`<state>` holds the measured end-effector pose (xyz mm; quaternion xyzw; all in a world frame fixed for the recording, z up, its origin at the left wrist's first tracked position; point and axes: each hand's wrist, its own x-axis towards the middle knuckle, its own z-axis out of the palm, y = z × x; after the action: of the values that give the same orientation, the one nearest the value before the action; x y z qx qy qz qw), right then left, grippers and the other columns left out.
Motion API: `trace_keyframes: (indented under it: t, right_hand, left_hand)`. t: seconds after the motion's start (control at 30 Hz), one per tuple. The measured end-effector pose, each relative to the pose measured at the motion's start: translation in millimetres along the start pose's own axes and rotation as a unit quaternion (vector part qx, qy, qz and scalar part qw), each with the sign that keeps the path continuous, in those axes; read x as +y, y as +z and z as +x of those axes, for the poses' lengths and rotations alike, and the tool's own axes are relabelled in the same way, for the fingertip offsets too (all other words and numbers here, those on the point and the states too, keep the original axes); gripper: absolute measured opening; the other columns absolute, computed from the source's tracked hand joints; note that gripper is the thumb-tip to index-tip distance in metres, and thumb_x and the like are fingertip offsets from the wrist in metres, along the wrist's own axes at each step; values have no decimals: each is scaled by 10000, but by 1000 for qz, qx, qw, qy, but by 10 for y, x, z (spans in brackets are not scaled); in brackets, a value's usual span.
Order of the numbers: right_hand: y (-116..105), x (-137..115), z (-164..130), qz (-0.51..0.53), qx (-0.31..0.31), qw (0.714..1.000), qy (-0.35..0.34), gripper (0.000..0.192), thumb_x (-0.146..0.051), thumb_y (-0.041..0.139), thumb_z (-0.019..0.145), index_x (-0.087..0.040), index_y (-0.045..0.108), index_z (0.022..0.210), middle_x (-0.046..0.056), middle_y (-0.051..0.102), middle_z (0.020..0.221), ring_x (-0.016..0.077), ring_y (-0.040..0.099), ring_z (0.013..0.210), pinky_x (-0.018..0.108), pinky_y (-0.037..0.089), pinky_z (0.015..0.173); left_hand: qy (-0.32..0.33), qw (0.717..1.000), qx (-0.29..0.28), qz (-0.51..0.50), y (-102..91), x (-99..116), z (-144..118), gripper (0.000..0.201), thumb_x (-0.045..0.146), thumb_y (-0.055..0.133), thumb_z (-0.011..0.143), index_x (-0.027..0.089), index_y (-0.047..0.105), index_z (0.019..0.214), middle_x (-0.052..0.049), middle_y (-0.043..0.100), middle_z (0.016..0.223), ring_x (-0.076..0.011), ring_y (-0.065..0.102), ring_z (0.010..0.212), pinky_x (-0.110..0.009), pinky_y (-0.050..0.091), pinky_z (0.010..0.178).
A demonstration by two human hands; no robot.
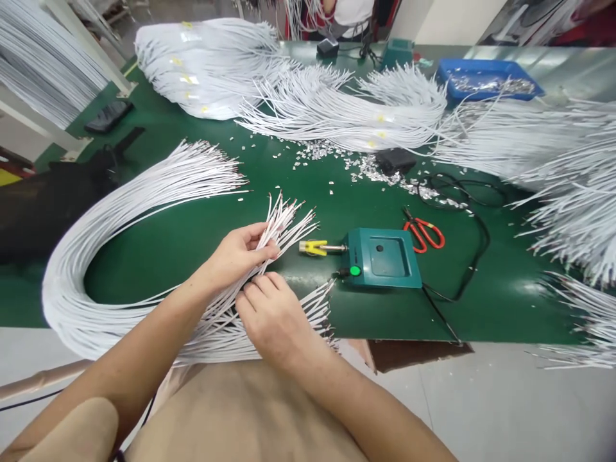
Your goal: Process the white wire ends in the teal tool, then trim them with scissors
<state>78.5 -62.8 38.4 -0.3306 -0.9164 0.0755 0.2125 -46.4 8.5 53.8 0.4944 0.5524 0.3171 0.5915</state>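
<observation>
A long bundle of white wires (67, 276) bends in a U on the green table, with bare copper-coloured tips at its ends. Near those ends, my left hand (243, 250) is closed around a bunch of the white wires (283, 221), thumb on top. My right hand (274, 314) sits just below it, its fingers curled onto wires of the same bundle; what the fingertips grip is partly hidden. Right of my hands stands a teal device (385, 256) with a green button and a metal rod carrying a yellow clip (315, 248).
Red-handled scissors-like cutters (423, 232) lie behind the device, with a black cable (474, 256) looping around. Small silvery pieces (322, 151) are scattered mid-table. More white wire bundles (206, 70) fill the back and right. A blue tray (491, 80) and a black phone-like object (108, 116) lie farther off.
</observation>
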Motion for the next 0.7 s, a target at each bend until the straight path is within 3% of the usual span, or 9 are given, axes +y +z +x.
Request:
trace_keyframes:
  t: [0.13,0.27,0.4,0.5,0.6,0.7]
  right_hand:
    - [98,-113,-24,-55,-29,998,-5,185,-107,427,874,-123,600,809,110,617,799,239,505,816,416,385,801]
    - [144,-280,-168,-44,-105,993,11,151,-94,464,859,-132,591,787,81,604,725,209,516,710,352,395,662]
    - [121,-334,-295,18,-124,990,69,141,-150,503,874,-161,592,765,52,622,712,192,550,687,299,368,579]
    - [-12,-218,-297,122,-85,975,165,200,-220,506,891,-182,620,732,22,663,728,153,579,686,262,375,610]
    - [-191,-29,-262,266,32,917,295,226,-271,493,897,-195,637,740,-7,672,726,119,586,666,231,398,642]
    - [-336,150,-232,414,176,809,378,207,-359,534,865,-189,632,801,-8,649,696,121,589,647,230,444,628]
  left_hand:
    - [-23,999,-25,-16,-8,25,-106,370,363,756,685,167,682,989,-42,677,873,-159,598,766,-239,449,649]
    - [-11,995,-57,-86,-10,37,-200,364,326,774,675,191,688,1001,-40,660,944,-133,571,791,-204,437,627]
    - [-14,984,-72,-161,-42,45,-286,304,264,762,702,174,697,985,-28,632,869,-98,545,761,-182,447,645]
    - [-17,980,-60,-189,-50,57,-349,316,230,769,693,163,699,994,-22,619,832,-83,536,716,-185,459,646]
    - [-12,980,-52,-191,-30,79,-410,326,225,787,672,156,699,978,-18,621,826,-75,534,683,-193,465,648]
    - [-3,982,-63,-176,-8,99,-460,321,251,788,679,167,696,975,-24,640,898,-79,556,721,-199,468,693]
